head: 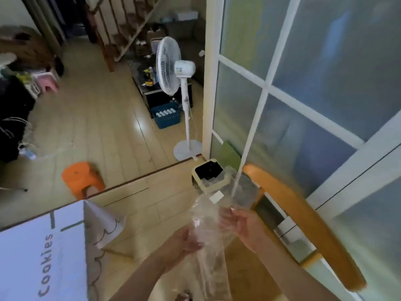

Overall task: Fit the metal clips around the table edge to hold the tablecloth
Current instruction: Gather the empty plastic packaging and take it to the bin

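A clear plastic bag (pixel 208 216) with a small white label hangs between my hands, low in the middle of the view. My left hand (pixel 188 241) grips its lower part. My right hand (pixel 240 222) holds its upper right side with the fingers spread against the film. The white tablecloth (pixel 32 257), printed with "Cookies" and green lines, covers the table at the lower left, and its corner (pixel 102 222) hangs down in a fold. No metal clip shows; the image is blurred.
A cream waste bin (pixel 209 174) with a black liner stands just beyond the bag. A wooden chair back (pixel 303 224) curves along the right, before a glass-paned door (pixel 303 83). An orange stool (pixel 81 177), a white standing fan (pixel 173 68) and a blue crate (pixel 167 115) stand on the floor.
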Action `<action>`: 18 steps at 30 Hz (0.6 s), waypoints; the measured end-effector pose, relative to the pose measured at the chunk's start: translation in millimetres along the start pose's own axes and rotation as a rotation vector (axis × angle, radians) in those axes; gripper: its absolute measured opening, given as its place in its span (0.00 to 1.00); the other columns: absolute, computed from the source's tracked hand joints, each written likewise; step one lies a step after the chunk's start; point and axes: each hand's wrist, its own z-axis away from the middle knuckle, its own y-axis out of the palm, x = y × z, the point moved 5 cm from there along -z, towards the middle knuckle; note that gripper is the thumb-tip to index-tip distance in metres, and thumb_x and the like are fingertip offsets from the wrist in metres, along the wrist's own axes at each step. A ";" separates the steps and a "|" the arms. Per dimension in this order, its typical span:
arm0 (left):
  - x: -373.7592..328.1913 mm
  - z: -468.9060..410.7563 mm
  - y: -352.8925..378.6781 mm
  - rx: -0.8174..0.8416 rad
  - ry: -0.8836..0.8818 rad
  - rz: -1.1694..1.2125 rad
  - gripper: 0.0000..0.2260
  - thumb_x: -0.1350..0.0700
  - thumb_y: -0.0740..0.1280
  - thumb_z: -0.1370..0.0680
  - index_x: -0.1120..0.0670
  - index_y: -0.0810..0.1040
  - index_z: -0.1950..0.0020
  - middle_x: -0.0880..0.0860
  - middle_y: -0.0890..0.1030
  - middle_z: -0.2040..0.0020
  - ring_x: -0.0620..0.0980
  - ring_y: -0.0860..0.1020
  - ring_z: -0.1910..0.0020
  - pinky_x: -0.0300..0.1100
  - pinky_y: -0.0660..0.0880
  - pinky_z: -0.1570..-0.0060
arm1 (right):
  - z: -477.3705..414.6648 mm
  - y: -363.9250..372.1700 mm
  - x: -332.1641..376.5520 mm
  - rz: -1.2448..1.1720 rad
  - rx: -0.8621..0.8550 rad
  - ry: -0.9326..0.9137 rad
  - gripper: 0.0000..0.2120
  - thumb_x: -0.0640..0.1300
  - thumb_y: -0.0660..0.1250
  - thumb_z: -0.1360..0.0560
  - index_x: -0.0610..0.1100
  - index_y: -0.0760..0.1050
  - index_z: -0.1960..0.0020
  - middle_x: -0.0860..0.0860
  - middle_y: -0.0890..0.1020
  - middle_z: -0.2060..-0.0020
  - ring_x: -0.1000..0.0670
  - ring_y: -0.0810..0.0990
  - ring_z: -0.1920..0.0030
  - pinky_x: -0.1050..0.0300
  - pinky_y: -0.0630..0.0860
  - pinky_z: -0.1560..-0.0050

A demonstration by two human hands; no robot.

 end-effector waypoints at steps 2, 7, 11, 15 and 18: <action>-19.8 -26.4 -14.0 -0.002 -0.030 -0.102 0.21 0.70 0.68 0.33 0.63 0.73 0.40 0.44 0.78 0.68 0.40 0.76 0.67 0.33 0.72 0.60 | -15.3 -5.8 17.3 -0.072 -0.087 -0.056 0.06 0.32 0.64 0.33 0.35 0.74 0.56 0.43 0.77 0.64 0.46 0.78 0.64 0.51 0.78 0.60; -62.5 -84.8 -43.2 -0.020 -0.046 -0.271 0.08 0.65 0.63 0.23 0.59 0.78 0.46 0.57 0.81 0.52 0.50 0.79 0.58 0.43 0.75 0.54 | -25.1 -7.3 38.3 0.122 -0.185 -0.051 0.06 0.33 0.68 0.32 0.36 0.77 0.55 0.47 0.80 0.68 0.52 0.80 0.69 0.60 0.78 0.66; -73.5 -117.8 -30.9 0.050 -0.151 -0.297 0.07 0.61 0.58 0.20 0.54 0.75 0.53 0.52 0.78 0.54 0.47 0.78 0.57 0.51 0.73 0.42 | -20.5 -19.1 31.8 0.275 -0.309 0.009 0.11 0.32 0.68 0.28 0.35 0.75 0.46 0.46 0.82 0.61 0.49 0.82 0.61 0.61 0.78 0.62; -81.2 -130.7 -10.9 0.105 -0.179 -0.352 0.15 0.45 0.63 0.24 0.57 0.73 0.55 0.57 0.72 0.60 0.51 0.72 0.62 0.40 0.70 0.62 | -12.8 -27.9 27.8 0.257 -0.366 0.015 0.10 0.31 0.65 0.27 0.35 0.74 0.46 0.41 0.78 0.54 0.46 0.79 0.56 0.57 0.80 0.56; -76.4 -137.6 0.0 0.199 -0.176 -0.425 0.23 0.36 0.66 0.28 0.56 0.75 0.51 0.56 0.72 0.60 0.48 0.70 0.65 0.36 0.65 0.69 | -10.1 -32.6 22.4 0.248 -0.424 -0.014 0.14 0.33 0.66 0.27 0.34 0.74 0.42 0.40 0.79 0.54 0.47 0.80 0.57 0.55 0.80 0.53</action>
